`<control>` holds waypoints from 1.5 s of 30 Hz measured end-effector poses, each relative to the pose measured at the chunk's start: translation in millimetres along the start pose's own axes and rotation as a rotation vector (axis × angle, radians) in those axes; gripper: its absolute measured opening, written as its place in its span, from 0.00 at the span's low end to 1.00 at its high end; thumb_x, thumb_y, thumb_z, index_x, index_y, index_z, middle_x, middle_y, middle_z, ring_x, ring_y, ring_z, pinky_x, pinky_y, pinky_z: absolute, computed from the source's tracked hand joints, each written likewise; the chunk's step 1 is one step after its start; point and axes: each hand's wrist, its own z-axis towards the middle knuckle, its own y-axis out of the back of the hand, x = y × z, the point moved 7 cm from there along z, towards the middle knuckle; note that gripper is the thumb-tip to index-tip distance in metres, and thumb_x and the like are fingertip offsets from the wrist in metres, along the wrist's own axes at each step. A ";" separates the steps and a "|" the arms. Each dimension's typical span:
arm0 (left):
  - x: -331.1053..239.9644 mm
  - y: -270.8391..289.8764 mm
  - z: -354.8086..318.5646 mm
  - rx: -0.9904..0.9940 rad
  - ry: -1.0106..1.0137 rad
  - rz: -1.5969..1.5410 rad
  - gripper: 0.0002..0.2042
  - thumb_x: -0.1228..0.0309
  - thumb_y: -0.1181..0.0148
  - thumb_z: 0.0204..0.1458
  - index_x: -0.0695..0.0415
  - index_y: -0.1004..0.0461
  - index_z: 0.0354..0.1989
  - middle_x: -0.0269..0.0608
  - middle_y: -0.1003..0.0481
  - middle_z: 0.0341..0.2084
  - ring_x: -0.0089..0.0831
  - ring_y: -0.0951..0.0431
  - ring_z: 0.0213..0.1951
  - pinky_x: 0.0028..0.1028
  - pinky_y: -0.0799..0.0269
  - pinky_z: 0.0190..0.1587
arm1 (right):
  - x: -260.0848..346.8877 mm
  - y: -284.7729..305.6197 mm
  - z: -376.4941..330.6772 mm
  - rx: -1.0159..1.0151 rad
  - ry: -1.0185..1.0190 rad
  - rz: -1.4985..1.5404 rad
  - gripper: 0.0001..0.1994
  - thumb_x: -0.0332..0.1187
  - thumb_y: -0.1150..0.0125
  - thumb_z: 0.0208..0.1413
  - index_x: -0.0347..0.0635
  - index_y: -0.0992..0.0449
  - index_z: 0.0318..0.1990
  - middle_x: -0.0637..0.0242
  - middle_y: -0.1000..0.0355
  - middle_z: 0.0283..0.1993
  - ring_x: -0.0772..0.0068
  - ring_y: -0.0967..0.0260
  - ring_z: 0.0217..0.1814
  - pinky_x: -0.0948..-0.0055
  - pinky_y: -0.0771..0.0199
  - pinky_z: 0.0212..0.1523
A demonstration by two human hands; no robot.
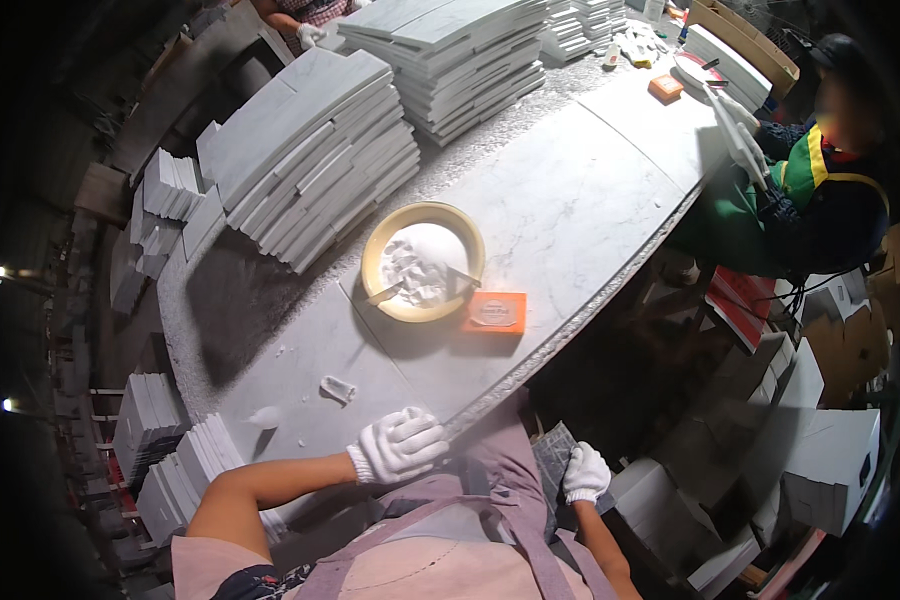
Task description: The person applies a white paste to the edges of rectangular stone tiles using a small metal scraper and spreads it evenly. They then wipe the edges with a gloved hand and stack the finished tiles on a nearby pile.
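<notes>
My left hand, in a white knit glove, lies on the near edge of the marble-topped table with its fingers stretched out and nothing in it. Low at my right side, my right hand, also gloved in white, is closed on the edge of a dark grey mottled flat piece. Part of that piece is hidden by my apron. Ahead of my left hand stands a yellow bowl of white powder, with two scrapers leaning in it. An orange box touches the bowl's right side.
Tall stacks of white marble tiles line the table's far left. A small white scrap lies near my left hand. At the right a co-worker holds a pale slab. Cardboard boxes fill the floor below right.
</notes>
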 end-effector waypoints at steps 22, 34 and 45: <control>39.3 18.8 1.4 -0.042 0.448 -0.120 0.12 0.66 0.33 0.49 0.54 0.20 0.41 0.40 0.25 0.35 0.44 0.23 0.38 0.45 0.27 0.42 | 245.3 243.0 80.3 -0.315 0.603 0.553 0.24 0.32 0.24 0.60 0.41 0.22 0.63 0.59 0.21 0.50 0.68 0.17 0.39 0.71 0.16 0.43; 46.9 -67.0 -45.3 0.295 0.856 -0.029 0.14 0.63 0.33 0.44 0.48 0.21 0.41 0.40 0.24 0.39 0.45 0.22 0.46 0.51 0.29 0.52 | 173.9 296.8 223.0 0.415 0.650 0.368 0.20 0.43 0.43 0.73 0.49 0.24 0.68 0.60 0.24 0.66 0.59 0.26 0.68 0.65 0.28 0.70; -0.4 -73.0 8.0 0.398 1.304 0.366 0.24 0.67 0.41 0.57 0.62 0.30 0.63 0.60 0.35 0.69 0.63 0.42 0.75 0.56 0.45 0.76 | 44.6 358.8 330.1 0.398 0.479 0.547 0.17 0.40 0.40 0.71 0.46 0.19 0.62 0.58 0.20 0.60 0.58 0.22 0.62 0.64 0.23 0.64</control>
